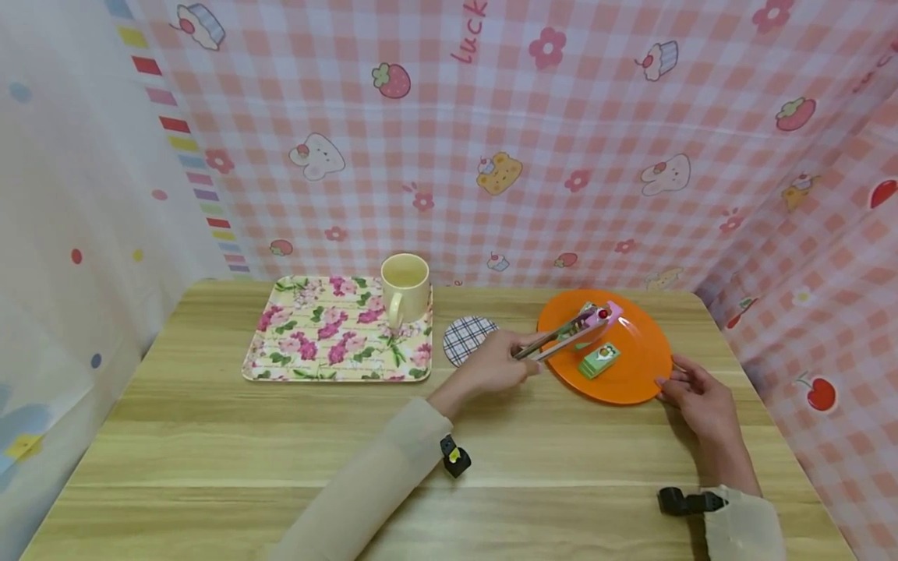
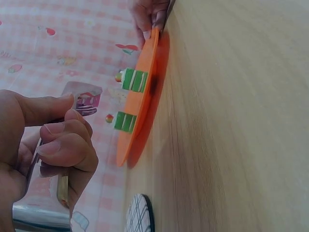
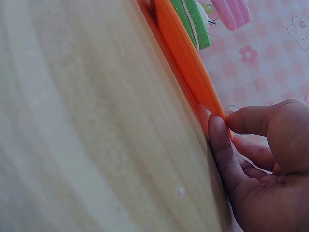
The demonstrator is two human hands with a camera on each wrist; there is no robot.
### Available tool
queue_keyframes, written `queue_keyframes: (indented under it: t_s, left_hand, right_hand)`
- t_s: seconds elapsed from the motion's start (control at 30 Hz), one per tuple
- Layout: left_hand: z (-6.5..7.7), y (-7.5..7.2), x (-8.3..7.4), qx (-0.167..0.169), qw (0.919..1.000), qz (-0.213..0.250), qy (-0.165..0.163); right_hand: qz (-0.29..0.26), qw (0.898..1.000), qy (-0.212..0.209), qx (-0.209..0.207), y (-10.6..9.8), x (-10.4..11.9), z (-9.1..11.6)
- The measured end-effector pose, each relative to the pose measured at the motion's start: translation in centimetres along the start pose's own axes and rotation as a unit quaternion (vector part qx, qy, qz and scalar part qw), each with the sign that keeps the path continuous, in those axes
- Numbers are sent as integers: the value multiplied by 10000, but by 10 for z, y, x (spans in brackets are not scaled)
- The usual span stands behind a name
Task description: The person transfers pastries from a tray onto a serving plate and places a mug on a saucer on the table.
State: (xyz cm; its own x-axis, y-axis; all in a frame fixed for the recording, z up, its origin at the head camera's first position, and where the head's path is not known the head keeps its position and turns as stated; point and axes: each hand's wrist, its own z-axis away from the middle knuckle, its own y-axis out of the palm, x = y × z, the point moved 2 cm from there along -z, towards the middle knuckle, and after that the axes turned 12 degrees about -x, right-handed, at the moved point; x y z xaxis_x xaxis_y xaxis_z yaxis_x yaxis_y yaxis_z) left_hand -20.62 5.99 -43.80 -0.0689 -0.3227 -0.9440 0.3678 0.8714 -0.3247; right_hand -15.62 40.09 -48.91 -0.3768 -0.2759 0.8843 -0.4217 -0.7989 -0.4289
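Observation:
My left hand [image 1: 494, 363] grips a pair of metal tongs [image 2: 41, 217]. Their tips pinch a pink cake slice [image 1: 612, 310] with a red berry on top, held up over the orange plate [image 1: 641, 366]. Two green layered cake slices [image 1: 599, 360] sit on that plate; in the head view the tongs partly cover the farther one. With thumb and fingers, my right hand [image 1: 705, 405] pinches the plate's near right rim, and the right wrist view shows fingers [image 3: 222, 147] under the edge.
To the left lies a floral tray [image 1: 302, 374] bearing a yellow mug [image 1: 414, 300] at its right end. A round checked coaster [image 1: 463, 335] lies between tray and plate, close to my left hand. A gingham curtain [image 1: 449, 156] hangs behind the wooden table [image 1: 547, 499].

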Motion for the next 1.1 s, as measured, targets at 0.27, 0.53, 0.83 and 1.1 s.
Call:
queue_keyframes:
  t_s: [0.27, 0.53, 0.83, 1.1]
  left_hand:
    - [-11, 11, -5, 42, 9997, -228, 10]
    - [-22, 17, -6, 60, 9996, -233, -167]
    - [-30, 26, -9, 40, 9992, -383, -143]
    - [-36, 35, -11, 24, 9988, -473, -109]
  right_hand:
    - [-43, 10000, -6, -3, 0, 3, 0]
    - [-87, 9999, -139, 41, 0, 4, 0]
    - [-165, 9996, -211, -22, 0, 1, -1]
    - [-316, 9994, -164, 14, 0, -1, 0]
